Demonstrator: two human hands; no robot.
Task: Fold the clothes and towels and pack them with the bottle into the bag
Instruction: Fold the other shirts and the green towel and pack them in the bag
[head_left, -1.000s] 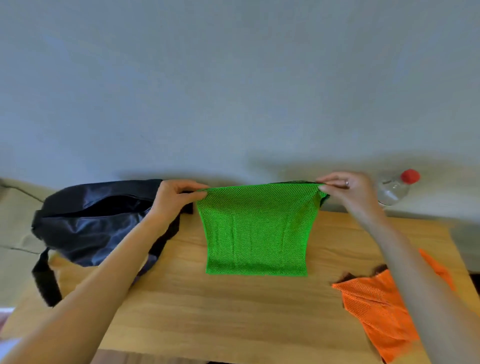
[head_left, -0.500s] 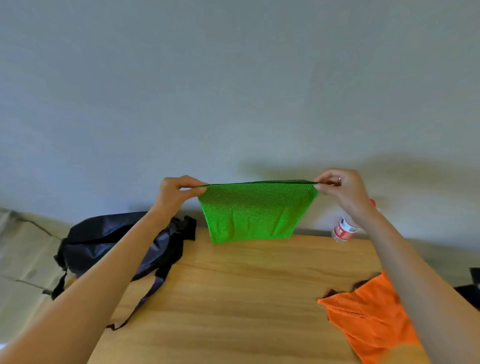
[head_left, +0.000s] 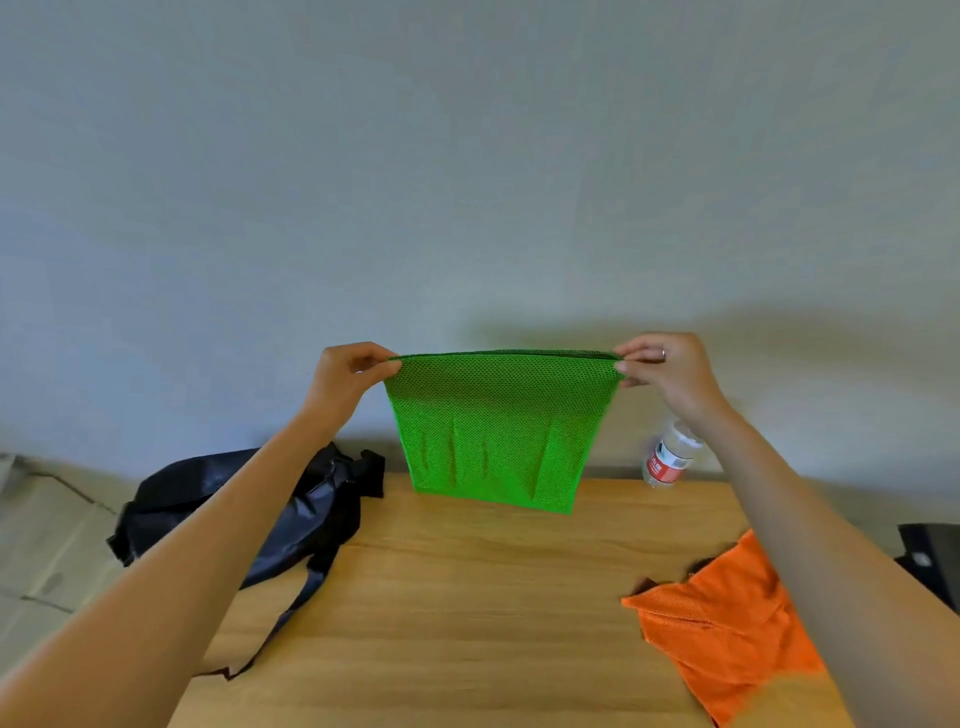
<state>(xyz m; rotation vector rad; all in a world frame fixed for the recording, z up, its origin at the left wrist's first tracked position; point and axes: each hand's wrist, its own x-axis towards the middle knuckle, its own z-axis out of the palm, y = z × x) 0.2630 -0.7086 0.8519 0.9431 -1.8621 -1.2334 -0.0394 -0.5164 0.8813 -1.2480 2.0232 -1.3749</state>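
A green mesh cloth (head_left: 498, 431) hangs folded in the air above the far edge of the wooden table (head_left: 467, 613). My left hand (head_left: 345, 376) pinches its top left corner and my right hand (head_left: 670, 371) pinches its top right corner, holding the top edge taut. A black bag (head_left: 306, 512) lies at the table's far left, partly behind my left forearm, its strap trailing toward me. A clear plastic bottle (head_left: 670, 457) with a red label stands at the far right, its top hidden by my right wrist. An orange mesh garment (head_left: 727, 629) lies at the right.
A plain grey wall rises right behind the table. Pale floor shows at the left beyond the table's edge. A dark object (head_left: 930, 561) sits at the right border, off the table.
Both hands have lifted the green cloth off the table until it hangs free, and the cloth's lower edge now dangles over the far edge. The view has tilted up toward the wall.
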